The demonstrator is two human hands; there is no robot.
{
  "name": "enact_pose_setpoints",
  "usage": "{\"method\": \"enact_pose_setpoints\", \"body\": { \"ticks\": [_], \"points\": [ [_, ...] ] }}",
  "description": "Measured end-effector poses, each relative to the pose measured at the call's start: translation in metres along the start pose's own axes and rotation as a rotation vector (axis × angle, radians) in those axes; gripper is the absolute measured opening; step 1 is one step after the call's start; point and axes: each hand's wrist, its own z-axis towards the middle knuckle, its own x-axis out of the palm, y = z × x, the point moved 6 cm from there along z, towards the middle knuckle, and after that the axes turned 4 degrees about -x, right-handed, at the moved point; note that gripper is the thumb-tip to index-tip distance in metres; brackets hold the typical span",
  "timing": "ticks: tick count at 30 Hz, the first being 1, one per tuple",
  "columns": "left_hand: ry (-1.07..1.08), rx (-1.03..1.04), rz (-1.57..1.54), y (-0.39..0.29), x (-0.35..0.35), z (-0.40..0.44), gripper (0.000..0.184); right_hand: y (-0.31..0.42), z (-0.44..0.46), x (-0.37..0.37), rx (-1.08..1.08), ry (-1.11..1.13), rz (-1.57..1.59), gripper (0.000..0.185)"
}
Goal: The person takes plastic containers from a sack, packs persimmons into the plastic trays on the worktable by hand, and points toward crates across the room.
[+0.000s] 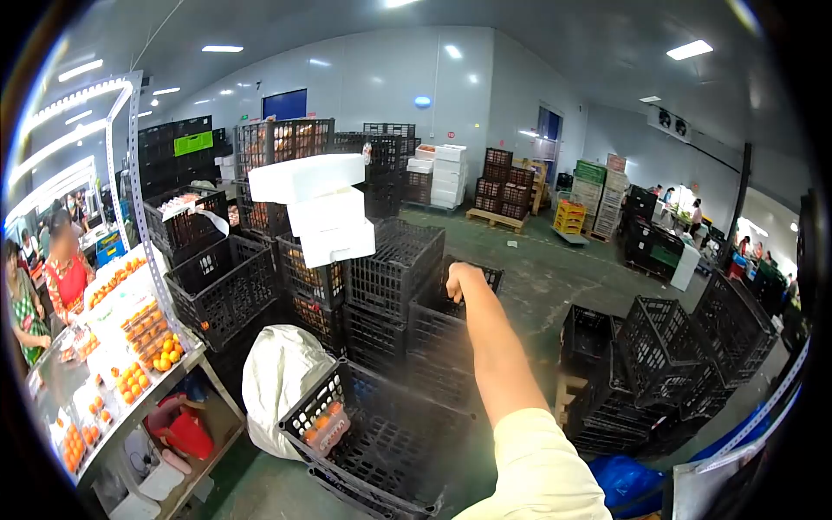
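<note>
My right hand (pixel 465 281) reaches forward from a pale yellow sleeve, fingers curled down at the rim of a black plastic crate (pixel 438 314) on a stack. It looks closed on that rim, though the fingertips are partly hidden. Nearer to me, an open black crate (pixel 381 451) holds a clear pack of orange fruit (pixel 327 428) against its left side. Part of this crate is blurred. Behind it stand stacked black crates (pixel 394 260) and several white foam boxes (pixel 334 221). My left hand is out of view.
On the left, a metal table (pixel 189 357) carries packed oranges (pixel 132 381), with people beyond. A white sack (pixel 282 381) leans by the near crate. More black crates (pixel 663 351) stand at right, near a blue plastic bag (pixel 626 484). Green floor (pixel 542 273) lies between.
</note>
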Motion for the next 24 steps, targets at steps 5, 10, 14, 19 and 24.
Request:
{"method": "enact_pose_setpoints", "body": {
  "ticks": [5,10,14,19,24],
  "points": [
    [-0.023,0.028,-0.098,-0.007,0.024,-0.025,0.015,-0.012,-0.015,-0.078,0.182,-0.372,0.312,0.071],
    [-0.004,0.106,-0.146,-0.025,0.054,-0.041,0.015,-0.057,0.018,-0.013,0.14,0.193,0.208,0.019],
    [0.017,0.17,-0.16,-0.039,0.072,-0.059,0.014,-0.047,-0.035,-0.06,0.258,-0.261,0.255,0.056],
    [0.037,0.21,-0.172,-0.057,0.086,-0.064,0.013,-0.082,-0.033,-0.055,0.299,-0.276,0.4,0.075],
    [0.032,0.211,-0.183,-0.058,0.089,-0.063,0.012,-0.086,-0.029,-0.04,0.168,-0.226,0.165,0.086]
  ]
}}
